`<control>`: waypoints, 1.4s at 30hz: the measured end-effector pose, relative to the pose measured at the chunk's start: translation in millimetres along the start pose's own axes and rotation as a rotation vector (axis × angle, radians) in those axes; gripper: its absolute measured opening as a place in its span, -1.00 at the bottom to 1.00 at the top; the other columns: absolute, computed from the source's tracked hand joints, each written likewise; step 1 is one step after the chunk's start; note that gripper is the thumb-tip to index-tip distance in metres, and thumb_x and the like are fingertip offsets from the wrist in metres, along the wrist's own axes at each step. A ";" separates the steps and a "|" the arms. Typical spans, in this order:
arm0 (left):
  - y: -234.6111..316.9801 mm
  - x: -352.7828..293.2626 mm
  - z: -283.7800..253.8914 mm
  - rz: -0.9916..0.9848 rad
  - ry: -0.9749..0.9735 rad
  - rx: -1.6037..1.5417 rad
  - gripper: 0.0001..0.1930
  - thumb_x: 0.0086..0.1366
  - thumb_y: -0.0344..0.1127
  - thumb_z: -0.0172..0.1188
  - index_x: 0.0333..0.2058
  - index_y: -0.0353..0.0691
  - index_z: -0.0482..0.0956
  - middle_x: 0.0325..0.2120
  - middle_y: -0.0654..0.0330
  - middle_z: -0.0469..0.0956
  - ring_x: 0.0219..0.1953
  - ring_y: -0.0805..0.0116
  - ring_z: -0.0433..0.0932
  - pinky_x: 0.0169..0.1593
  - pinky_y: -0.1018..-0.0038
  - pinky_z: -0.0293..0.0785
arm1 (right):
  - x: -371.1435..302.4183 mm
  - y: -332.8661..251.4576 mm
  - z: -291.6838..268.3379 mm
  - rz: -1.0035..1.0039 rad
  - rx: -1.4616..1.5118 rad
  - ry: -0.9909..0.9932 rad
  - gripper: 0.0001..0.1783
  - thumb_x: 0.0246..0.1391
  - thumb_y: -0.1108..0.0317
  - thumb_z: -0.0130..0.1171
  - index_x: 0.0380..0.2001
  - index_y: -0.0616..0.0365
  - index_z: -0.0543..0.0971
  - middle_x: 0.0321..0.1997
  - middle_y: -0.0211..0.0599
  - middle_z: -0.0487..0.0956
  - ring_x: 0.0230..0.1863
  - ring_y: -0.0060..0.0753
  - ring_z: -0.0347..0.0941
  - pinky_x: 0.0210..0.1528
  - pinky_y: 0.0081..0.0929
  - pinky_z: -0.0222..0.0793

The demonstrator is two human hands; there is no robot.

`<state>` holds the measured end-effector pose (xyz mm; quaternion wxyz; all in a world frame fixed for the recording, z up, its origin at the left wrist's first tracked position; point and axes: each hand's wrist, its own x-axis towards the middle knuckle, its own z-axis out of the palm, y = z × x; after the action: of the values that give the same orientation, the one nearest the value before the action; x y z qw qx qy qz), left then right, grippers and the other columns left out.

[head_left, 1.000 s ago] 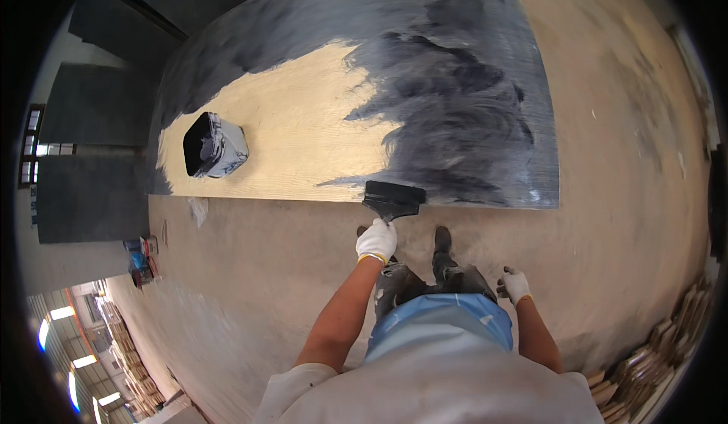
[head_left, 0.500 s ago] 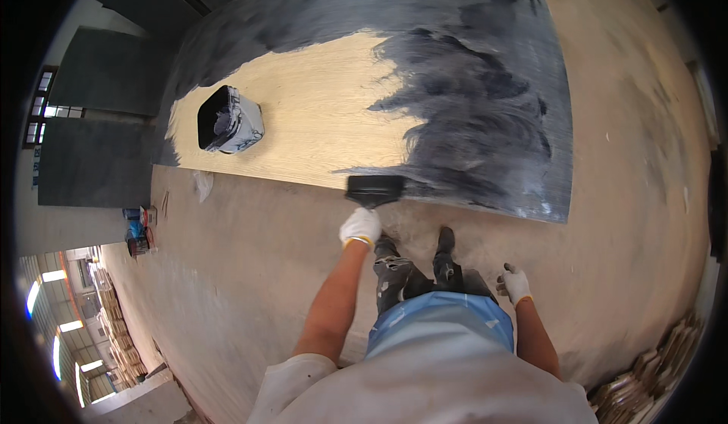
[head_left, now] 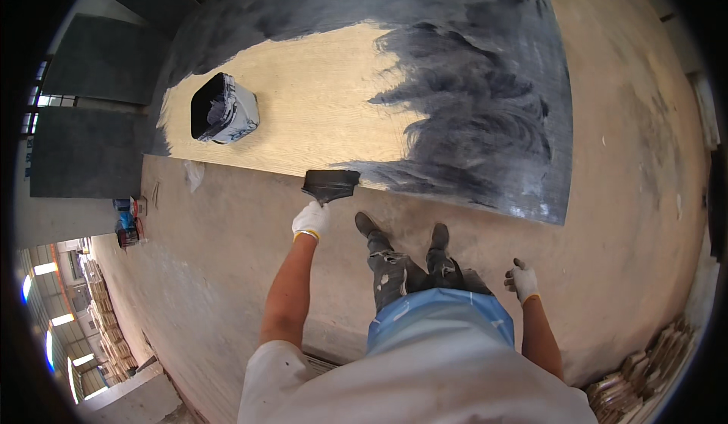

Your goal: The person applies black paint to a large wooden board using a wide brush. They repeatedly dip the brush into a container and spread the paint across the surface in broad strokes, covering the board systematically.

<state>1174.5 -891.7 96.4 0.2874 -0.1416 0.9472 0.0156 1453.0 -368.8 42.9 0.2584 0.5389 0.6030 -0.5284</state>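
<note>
My left hand [head_left: 311,221], in a white work glove, is closed round the handle of a wide black paintbrush [head_left: 331,184]. The brush head lies at the near edge of a large wooden panel [head_left: 326,90]. Dark grey paint [head_left: 485,120] covers the panel's right side and far strip, while its middle shows bare pale wood grain. On that bare wood stands a square paint bucket [head_left: 241,114], white with dark smears, with dark paint inside. My right hand [head_left: 522,281], gloved too, hangs at my side over the floor, holding nothing, its fingers loosely apart and partly curled.
Dark boards [head_left: 87,153] lean against the wall at the left. Small paint cans [head_left: 127,223] sit on the floor there, and a scrap of clear plastic [head_left: 194,174] lies under the panel's near edge. Stacked wood pieces [head_left: 644,363] are at the lower right.
The paintbrush in my left hand has moved left along the panel's near edge. One of my feet has stepped left. My right hand still hangs at my side.
</note>
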 end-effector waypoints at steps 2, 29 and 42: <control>4.1 -8.3 3.2 0.049 -0.026 -0.005 -0.47 0.43 0.10 -0.11 -0.14 -0.29 0.60 -0.16 -0.18 0.66 -0.05 -0.14 0.64 0.06 0.04 0.51 | 4.8 1.8 0.4 -0.005 -0.008 -0.011 -0.34 0.24 0.46 -0.16 0.44 0.16 0.19 -0.37 -0.16 0.57 -0.58 -0.36 0.51 -0.58 -0.42 0.49; 62.5 -59.3 29.1 0.057 -0.091 -0.037 -0.50 0.43 0.08 -0.10 -0.11 -0.29 0.57 -0.20 -0.15 0.68 -0.10 -0.11 0.67 0.01 0.05 0.54 | 2.0 -31.8 30.6 -0.072 -0.135 -0.059 -0.35 0.23 0.49 -0.13 0.41 0.17 0.24 -0.35 -0.21 0.59 -0.57 -0.43 0.51 -0.55 -0.47 0.48; 163.6 -112.1 33.8 0.234 -0.090 -0.272 -0.54 0.43 0.03 -0.06 -0.17 -0.33 0.54 -0.31 -0.19 0.68 -0.20 -0.18 0.68 -0.04 0.02 0.55 | -6.3 -31.8 33.9 -0.049 -0.175 -0.066 -0.36 0.26 0.49 -0.16 0.43 0.14 0.22 -0.35 -0.16 0.60 -0.57 -0.36 0.54 -0.56 -0.40 0.52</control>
<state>1236.4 -701.9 121.2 0.3040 -0.0672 0.9325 0.1833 1416.7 -397.8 49.3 0.3111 0.4817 0.6509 -0.4975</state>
